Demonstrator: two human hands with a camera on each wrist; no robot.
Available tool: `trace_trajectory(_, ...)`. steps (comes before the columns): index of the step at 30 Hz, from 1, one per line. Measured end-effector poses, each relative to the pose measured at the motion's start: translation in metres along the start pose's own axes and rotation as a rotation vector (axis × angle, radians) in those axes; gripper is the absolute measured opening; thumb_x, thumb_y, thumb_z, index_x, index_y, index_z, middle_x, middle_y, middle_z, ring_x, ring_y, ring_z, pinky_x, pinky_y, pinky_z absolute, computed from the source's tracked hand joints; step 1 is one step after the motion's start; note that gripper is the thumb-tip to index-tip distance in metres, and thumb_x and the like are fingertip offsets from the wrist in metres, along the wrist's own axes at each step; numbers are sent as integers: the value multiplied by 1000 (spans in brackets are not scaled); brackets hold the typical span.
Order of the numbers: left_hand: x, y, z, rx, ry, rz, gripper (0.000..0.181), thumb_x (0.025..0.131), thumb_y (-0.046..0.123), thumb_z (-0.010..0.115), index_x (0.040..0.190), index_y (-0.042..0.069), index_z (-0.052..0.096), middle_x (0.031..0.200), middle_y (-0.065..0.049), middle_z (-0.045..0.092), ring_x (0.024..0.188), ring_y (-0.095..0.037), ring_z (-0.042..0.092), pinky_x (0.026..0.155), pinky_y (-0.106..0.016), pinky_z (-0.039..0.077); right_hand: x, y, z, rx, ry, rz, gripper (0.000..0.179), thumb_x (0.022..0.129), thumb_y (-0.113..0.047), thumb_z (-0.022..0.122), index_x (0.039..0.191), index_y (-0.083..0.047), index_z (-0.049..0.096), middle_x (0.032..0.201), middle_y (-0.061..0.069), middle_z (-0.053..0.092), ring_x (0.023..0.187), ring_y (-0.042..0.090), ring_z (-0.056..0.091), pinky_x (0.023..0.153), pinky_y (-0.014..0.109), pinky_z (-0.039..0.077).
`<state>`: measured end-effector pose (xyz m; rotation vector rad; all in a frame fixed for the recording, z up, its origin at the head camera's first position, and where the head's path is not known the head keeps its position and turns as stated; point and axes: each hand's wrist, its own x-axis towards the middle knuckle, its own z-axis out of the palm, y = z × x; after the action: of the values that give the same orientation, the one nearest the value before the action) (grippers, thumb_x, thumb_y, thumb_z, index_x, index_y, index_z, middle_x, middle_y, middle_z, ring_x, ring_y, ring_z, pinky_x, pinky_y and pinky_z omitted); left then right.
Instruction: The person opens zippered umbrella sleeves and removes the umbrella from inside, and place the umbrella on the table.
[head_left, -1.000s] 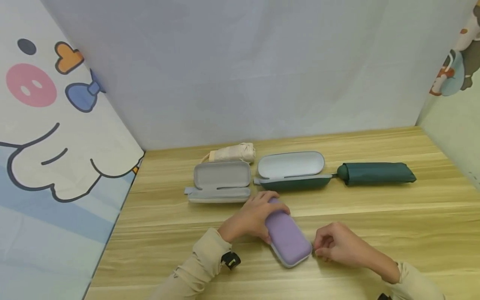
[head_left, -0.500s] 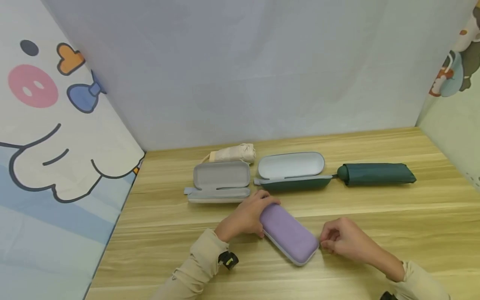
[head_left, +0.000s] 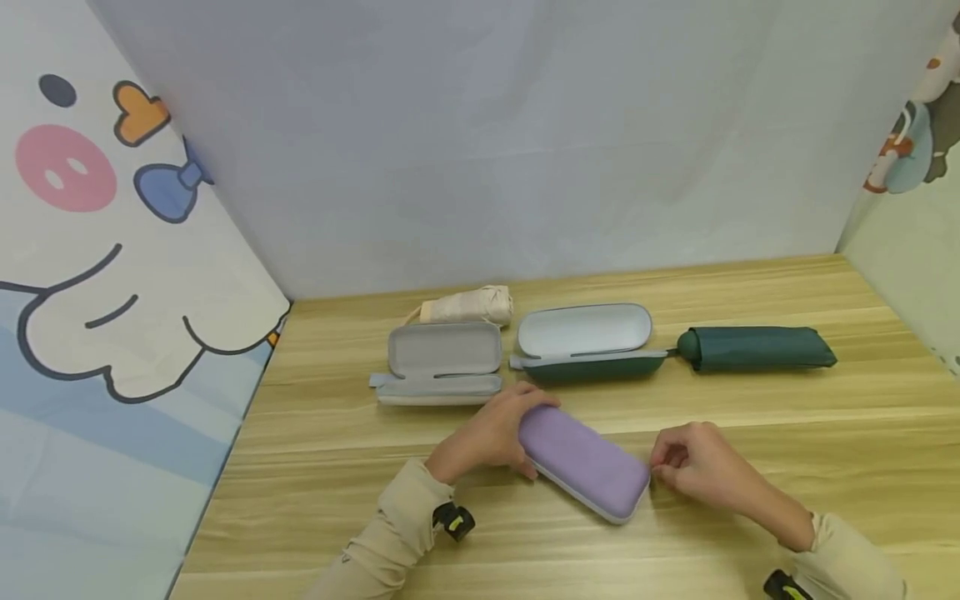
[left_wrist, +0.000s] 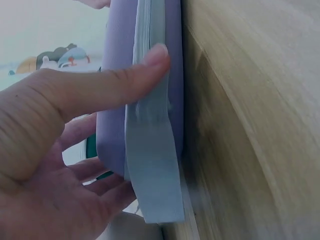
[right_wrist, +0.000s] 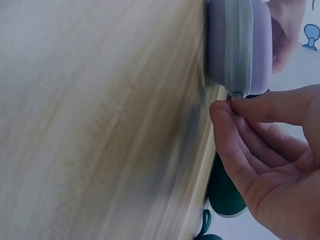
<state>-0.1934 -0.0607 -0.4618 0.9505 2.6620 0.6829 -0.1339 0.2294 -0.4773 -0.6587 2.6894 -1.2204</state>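
A closed purple zip case [head_left: 583, 462] with a light grey zipper band lies slantwise on the table. My left hand [head_left: 495, 431] grips its far left end, and in the left wrist view the thumb [left_wrist: 125, 82] presses the zipper band beside a grey fabric tab [left_wrist: 154, 170]. At the case's right end my right hand [head_left: 701, 464] pinches the zipper pull between thumb and forefinger. The right wrist view shows those fingertips against the zipper band [right_wrist: 238, 47]; the pull is mostly hidden by them.
Behind stand an open grey case [head_left: 444, 350] and an open dark green case [head_left: 592, 367] with a pale lining. A folded green umbrella [head_left: 761, 347] lies at the right, a folded beige umbrella [head_left: 468, 306] at the back left. Fabric walls border the wooden table [head_left: 315, 517].
The purple case has turned, its near end swinging to the right and slightly away. My right hand has moved right along with that end, while my left hand has shifted slightly left.
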Motion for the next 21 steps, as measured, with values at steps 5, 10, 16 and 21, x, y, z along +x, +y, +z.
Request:
trace_trajectory(5,-2,-5,0,-21,-8,16,89,53,18,94,132,17,53,128,-5,48,116,-20,47,98,-33,40,3,3,-3,-44,47,-8,22,71,10,65,67,-11,65,66,-6,63,58,2,56,52,23,49)
trace_trajectory(10,-2,-8,2,-58,1,6,87,53,21,94,130,15,54,130,-4,50,119,-19,47,100,-33,38,5,5,-6,-60,53,-10,21,72,10,65,68,-11,65,66,-5,63,58,2,55,52,23,48)
trace_trajectory(16,-3,-11,6,-85,51,3,84,50,28,95,125,13,58,126,-3,54,115,-18,49,98,-33,39,7,8,-8,-70,76,5,21,73,9,67,69,-12,65,66,-5,63,58,3,55,52,23,48)
trace_trajectory(21,-3,-10,10,-99,91,2,83,48,30,95,121,11,60,122,-3,56,112,-19,50,96,-34,40,7,11,-9,-51,89,35,20,74,9,67,69,-10,65,64,-4,61,57,3,54,50,23,47)
